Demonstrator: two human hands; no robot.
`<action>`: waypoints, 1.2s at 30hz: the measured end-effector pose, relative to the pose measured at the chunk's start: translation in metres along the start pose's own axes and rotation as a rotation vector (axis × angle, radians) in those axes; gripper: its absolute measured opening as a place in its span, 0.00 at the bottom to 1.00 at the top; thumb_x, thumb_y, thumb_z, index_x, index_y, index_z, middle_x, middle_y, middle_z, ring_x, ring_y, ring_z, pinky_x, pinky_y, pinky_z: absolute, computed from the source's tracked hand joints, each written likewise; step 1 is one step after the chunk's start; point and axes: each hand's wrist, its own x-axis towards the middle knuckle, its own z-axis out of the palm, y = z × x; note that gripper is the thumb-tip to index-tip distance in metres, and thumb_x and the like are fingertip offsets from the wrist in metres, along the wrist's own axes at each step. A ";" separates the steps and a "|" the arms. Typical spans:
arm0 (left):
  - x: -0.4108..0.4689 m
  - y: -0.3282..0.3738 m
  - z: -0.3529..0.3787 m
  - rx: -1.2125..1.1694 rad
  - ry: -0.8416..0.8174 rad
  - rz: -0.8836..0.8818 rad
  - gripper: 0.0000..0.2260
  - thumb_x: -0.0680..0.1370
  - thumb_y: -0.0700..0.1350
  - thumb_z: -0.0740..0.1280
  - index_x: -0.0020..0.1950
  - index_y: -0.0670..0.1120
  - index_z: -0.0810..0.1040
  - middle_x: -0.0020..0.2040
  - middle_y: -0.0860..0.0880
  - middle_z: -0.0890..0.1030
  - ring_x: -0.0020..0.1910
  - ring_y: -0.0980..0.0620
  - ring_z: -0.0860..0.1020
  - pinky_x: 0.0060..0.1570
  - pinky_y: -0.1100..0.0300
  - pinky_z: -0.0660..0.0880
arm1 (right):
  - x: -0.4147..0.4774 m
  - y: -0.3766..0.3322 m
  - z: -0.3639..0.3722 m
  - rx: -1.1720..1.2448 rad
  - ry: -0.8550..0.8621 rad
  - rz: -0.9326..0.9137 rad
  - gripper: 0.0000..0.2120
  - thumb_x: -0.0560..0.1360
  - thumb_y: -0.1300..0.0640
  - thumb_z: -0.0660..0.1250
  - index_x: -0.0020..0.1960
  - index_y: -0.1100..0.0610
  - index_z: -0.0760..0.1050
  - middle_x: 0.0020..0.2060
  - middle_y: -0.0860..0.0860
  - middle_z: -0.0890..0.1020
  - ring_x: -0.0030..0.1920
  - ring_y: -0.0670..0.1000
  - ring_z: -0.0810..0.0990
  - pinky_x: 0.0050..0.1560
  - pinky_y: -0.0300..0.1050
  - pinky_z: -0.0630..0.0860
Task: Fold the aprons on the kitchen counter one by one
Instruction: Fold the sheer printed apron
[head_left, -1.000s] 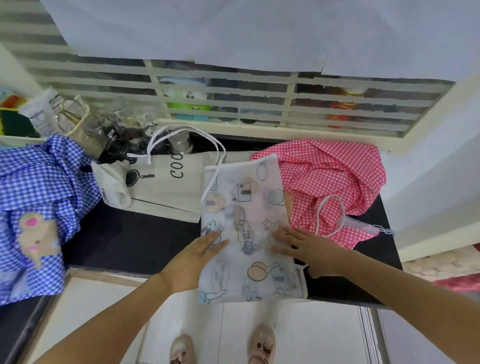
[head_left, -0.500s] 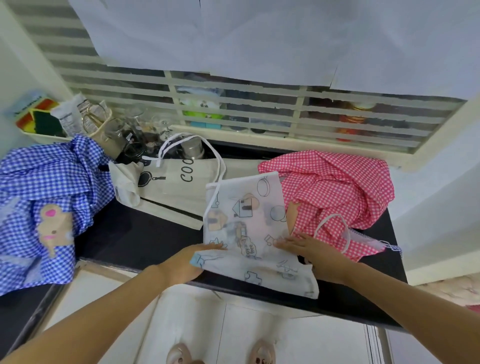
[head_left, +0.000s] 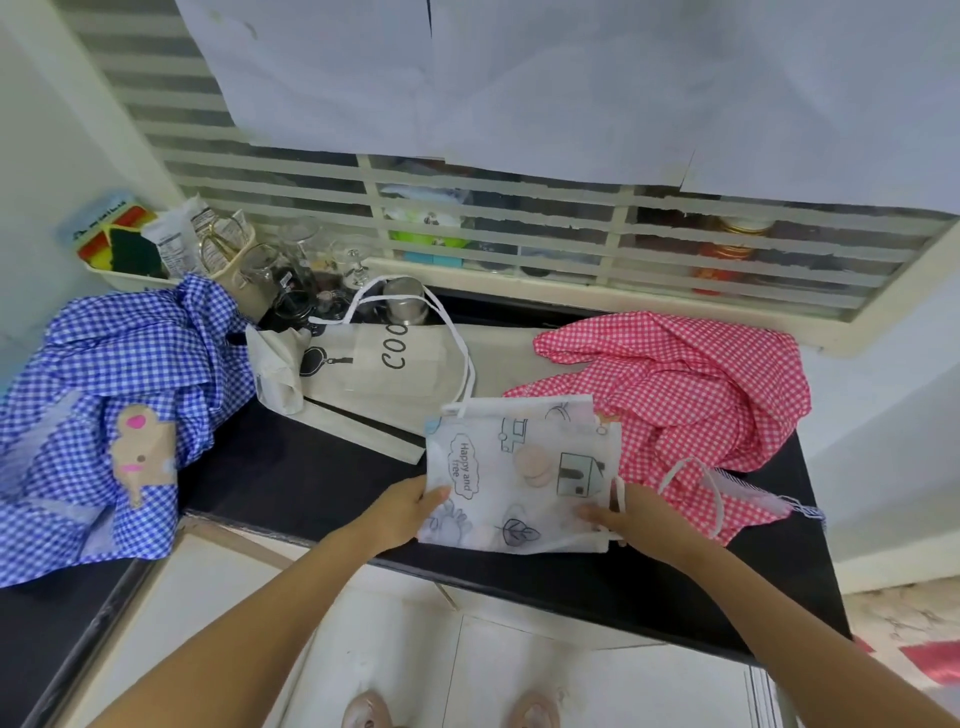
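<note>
A white, half-see-through apron (head_left: 519, 478) printed with cartoon houses and leaves lies folded into a small rectangle at the front of the black counter (head_left: 311, 478). My left hand (head_left: 408, 512) grips its left edge, thumb on top. At the lower right edge my right hand (head_left: 631, 514) holds the fabric, fingers lying over it beside a white strap. A beige apron (head_left: 395, 374) lettered "COO" lies flat behind it. To the right is a crumpled red checked apron (head_left: 691, 395). At the far left a blue checked apron (head_left: 104, 395) is heaped.
Glasses and jars (head_left: 306, 270) and a steel cup (head_left: 405, 304) stand at the back by the louvred window. A tray with sponges and packets (head_left: 135, 249) sits in the back left corner. The counter's front edge (head_left: 519, 584) drops to white cabinet fronts, with my feet below.
The lower half of the white apron, hanging over the counter edge a second ago, has been lifted and folded up over the top half. Both hands moved to its sides.
</note>
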 end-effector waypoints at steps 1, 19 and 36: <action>0.001 0.001 0.001 -0.025 0.037 0.004 0.16 0.82 0.53 0.57 0.65 0.47 0.75 0.61 0.48 0.80 0.57 0.53 0.79 0.61 0.58 0.75 | 0.002 -0.001 0.002 0.007 0.024 0.018 0.17 0.76 0.47 0.66 0.63 0.50 0.74 0.49 0.40 0.81 0.46 0.38 0.78 0.49 0.33 0.76; 0.036 0.036 0.049 0.933 0.514 0.504 0.31 0.77 0.59 0.55 0.77 0.49 0.56 0.77 0.44 0.60 0.74 0.40 0.60 0.65 0.34 0.60 | 0.029 -0.009 0.021 0.270 0.167 0.438 0.13 0.80 0.52 0.61 0.53 0.62 0.74 0.38 0.55 0.77 0.35 0.51 0.76 0.31 0.42 0.73; 0.077 0.018 0.054 0.901 0.341 0.293 0.34 0.70 0.73 0.30 0.72 0.60 0.25 0.76 0.49 0.33 0.75 0.43 0.33 0.69 0.37 0.31 | 0.041 -0.062 0.051 -0.609 0.533 -0.569 0.33 0.64 0.70 0.63 0.69 0.59 0.66 0.71 0.58 0.67 0.73 0.57 0.60 0.69 0.61 0.61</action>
